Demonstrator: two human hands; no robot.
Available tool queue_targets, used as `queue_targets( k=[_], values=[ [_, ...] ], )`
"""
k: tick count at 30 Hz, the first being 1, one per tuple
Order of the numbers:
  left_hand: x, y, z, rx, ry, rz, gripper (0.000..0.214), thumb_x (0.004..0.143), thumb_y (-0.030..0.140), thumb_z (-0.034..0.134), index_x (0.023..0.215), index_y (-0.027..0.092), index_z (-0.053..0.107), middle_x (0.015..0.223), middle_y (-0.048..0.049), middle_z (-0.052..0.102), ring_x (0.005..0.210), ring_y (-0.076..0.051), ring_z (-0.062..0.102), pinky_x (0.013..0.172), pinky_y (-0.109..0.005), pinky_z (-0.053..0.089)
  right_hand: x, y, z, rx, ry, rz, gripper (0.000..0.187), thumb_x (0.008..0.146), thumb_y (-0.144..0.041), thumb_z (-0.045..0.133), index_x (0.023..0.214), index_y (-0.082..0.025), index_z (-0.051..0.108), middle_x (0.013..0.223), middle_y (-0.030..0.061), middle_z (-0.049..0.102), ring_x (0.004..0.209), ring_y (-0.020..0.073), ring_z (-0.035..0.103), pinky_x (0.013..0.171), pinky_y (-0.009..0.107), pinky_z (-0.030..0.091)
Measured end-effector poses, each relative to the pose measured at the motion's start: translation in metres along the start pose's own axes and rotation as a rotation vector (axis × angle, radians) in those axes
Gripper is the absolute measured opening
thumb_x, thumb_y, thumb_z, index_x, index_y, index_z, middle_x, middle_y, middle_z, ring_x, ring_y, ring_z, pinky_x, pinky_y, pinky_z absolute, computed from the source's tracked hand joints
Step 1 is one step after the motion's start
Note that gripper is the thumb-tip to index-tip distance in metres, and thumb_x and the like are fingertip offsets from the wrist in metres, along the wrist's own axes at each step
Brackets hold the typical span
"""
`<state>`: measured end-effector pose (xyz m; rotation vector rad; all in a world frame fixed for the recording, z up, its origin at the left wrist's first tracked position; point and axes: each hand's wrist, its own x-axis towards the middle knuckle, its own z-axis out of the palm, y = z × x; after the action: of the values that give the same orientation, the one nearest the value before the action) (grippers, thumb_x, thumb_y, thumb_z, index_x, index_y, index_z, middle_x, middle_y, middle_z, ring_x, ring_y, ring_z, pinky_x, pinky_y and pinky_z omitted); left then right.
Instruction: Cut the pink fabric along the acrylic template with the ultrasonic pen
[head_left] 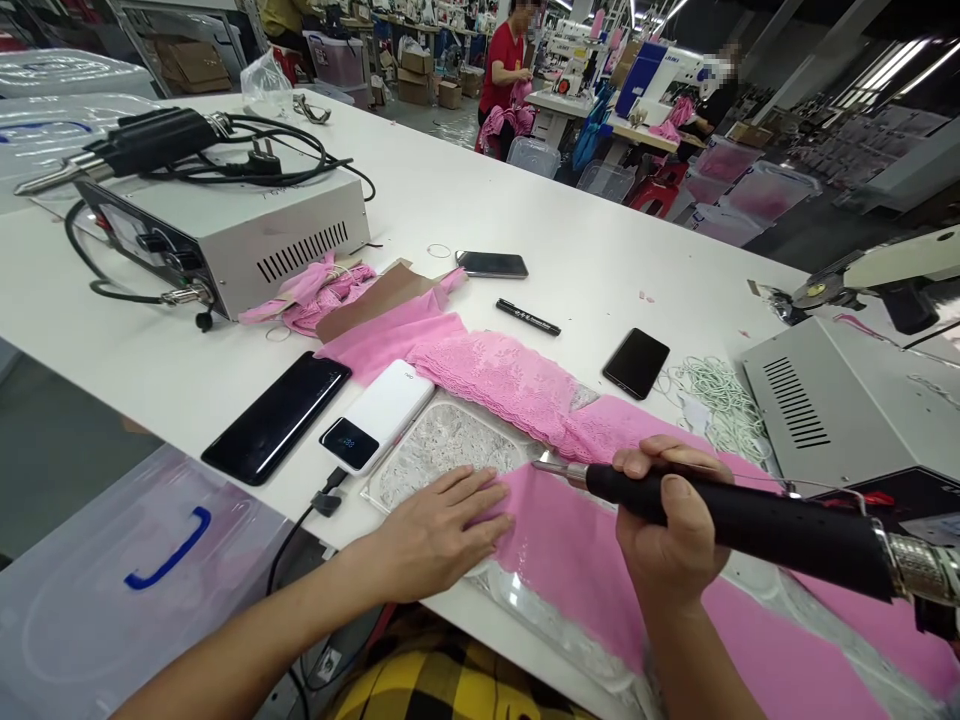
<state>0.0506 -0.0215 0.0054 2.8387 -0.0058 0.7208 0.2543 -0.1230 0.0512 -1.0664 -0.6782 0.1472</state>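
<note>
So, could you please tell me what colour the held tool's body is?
The tool's body is black, best seen in the head view.

Person's left hand (442,535) flat, palm down, fingers pointing toward right hand (675,530); that one's curled in a grip, thumb bent.

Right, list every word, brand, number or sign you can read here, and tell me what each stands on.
"JUKI", small but apparently so: white sewing machine at the back.
Lettering on the blue-and-white sewing machine: too small to be sure.
Lit digits on the white power bank: too blurred to quote; its end logo likewise.
Print on the black marker pen: too small.
Marking on the grey vented control box: illegible.
</note>
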Motion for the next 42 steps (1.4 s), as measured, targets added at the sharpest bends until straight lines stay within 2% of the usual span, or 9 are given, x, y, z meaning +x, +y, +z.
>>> queue_targets(
  k=[4, 10, 13, 17, 22, 27, 30, 35, 42],
  values=[
    [0.000, 0.000, -0.001, 0.009, -0.012, -0.003, 0.027, 0.100, 0.026, 0.050, 0.120, 0.018, 0.066, 0.130, -0.0087, 0.064, 0.130, -0.028, 0.053, 0.107, -0.044, 0.046, -0.001, 0.000, 0.002, 0.001, -0.030, -0.005, 0.006, 0.075, -0.022, 0.065, 0.080, -0.021, 0.061, 0.081, -0.0013, 0.061, 0.063, 0.0115, 0.057, 0.064, 0.032, 0.051],
    [0.000, -0.001, -0.002, 0.036, -0.011, 0.016, 0.027, 0.100, 0.021, 0.049, 0.121, 0.017, 0.065, 0.130, -0.0105, 0.064, 0.131, -0.026, 0.053, 0.107, -0.045, 0.048, 0.006, -0.011, -0.001, 0.017, 0.041, 0.001, 0.011, 0.072, -0.022, 0.065, 0.083, -0.021, 0.064, 0.086, -0.0005, 0.062, 0.061, 0.0103, 0.057, 0.064, 0.033, 0.050],
    [-0.002, -0.004, 0.000, 0.059, -0.006, 0.040, 0.030, 0.099, 0.019, 0.047, 0.125, 0.017, 0.063, 0.136, -0.0115, 0.060, 0.134, -0.027, 0.049, 0.107, -0.046, 0.048, 0.016, -0.027, -0.022, 0.006, 0.113, -0.044, 0.014, 0.067, -0.023, 0.062, 0.080, -0.020, 0.065, 0.082, 0.0008, 0.063, 0.057, 0.0104, 0.055, 0.060, 0.032, 0.049],
    [-0.002, -0.008, -0.001, 0.067, 0.014, 0.062, 0.034, 0.097, 0.011, 0.046, 0.128, 0.017, 0.061, 0.141, -0.0109, 0.056, 0.140, -0.027, 0.043, 0.111, -0.045, 0.044, 0.021, -0.048, -0.064, -0.068, 0.235, -0.071, 0.017, 0.060, -0.024, 0.058, 0.075, -0.018, 0.065, 0.074, 0.0014, 0.063, 0.051, 0.0104, 0.052, 0.052, 0.029, 0.046],
    [0.010, 0.005, -0.005, 0.017, 0.019, 0.103, 0.038, 0.094, 0.006, 0.048, 0.129, 0.014, 0.059, 0.141, -0.0110, 0.056, 0.142, -0.026, 0.039, 0.117, -0.046, 0.038, 0.012, -0.051, -0.097, -0.103, 0.346, -0.042, 0.018, 0.055, -0.025, 0.054, 0.069, -0.018, 0.064, 0.067, 0.0005, 0.062, 0.047, 0.0097, 0.050, 0.047, 0.027, 0.043],
    [0.037, 0.029, 0.009, -0.024, 0.005, 0.156, 0.034, 0.095, 0.011, 0.050, 0.128, 0.012, 0.059, 0.139, -0.0138, 0.057, 0.140, -0.028, 0.042, 0.111, -0.047, 0.046, 0.007, -0.043, -0.102, -0.104, 0.377, -0.006, 0.019, 0.055, -0.025, 0.054, 0.070, -0.018, 0.064, 0.069, 0.0005, 0.063, 0.048, 0.0101, 0.050, 0.049, 0.029, 0.045],
    [0.045, 0.031, 0.017, 0.026, -0.022, 0.125, 0.030, 0.099, 0.019, 0.049, 0.126, 0.013, 0.060, 0.138, -0.0146, 0.058, 0.139, -0.029, 0.044, 0.108, -0.048, 0.048, 0.007, -0.043, -0.104, -0.099, 0.406, -0.016, 0.018, 0.055, -0.025, 0.054, 0.069, -0.019, 0.064, 0.068, 0.0004, 0.062, 0.048, 0.0105, 0.050, 0.048, 0.029, 0.044],
    [0.038, 0.021, 0.014, 0.100, -0.049, 0.049, 0.032, 0.100, 0.017, 0.046, 0.129, 0.015, 0.059, 0.141, -0.0113, 0.056, 0.141, -0.027, 0.040, 0.113, -0.047, 0.042, 0.008, -0.045, -0.109, -0.094, 0.435, -0.044, 0.017, 0.055, -0.026, 0.054, 0.069, -0.021, 0.062, 0.070, -0.0001, 0.060, 0.048, 0.0104, 0.048, 0.048, 0.030, 0.042],
    [0.023, 0.018, 0.008, 0.090, -0.046, -0.005, 0.032, 0.098, 0.016, 0.048, 0.128, 0.018, 0.060, 0.143, -0.0086, 0.055, 0.144, -0.023, 0.036, 0.121, -0.043, 0.028, 0.007, -0.043, -0.108, -0.097, 0.379, -0.061, 0.017, 0.057, -0.027, 0.057, 0.072, -0.019, 0.060, 0.070, 0.0005, 0.058, 0.049, 0.0109, 0.049, 0.048, 0.031, 0.043]
  ],
)
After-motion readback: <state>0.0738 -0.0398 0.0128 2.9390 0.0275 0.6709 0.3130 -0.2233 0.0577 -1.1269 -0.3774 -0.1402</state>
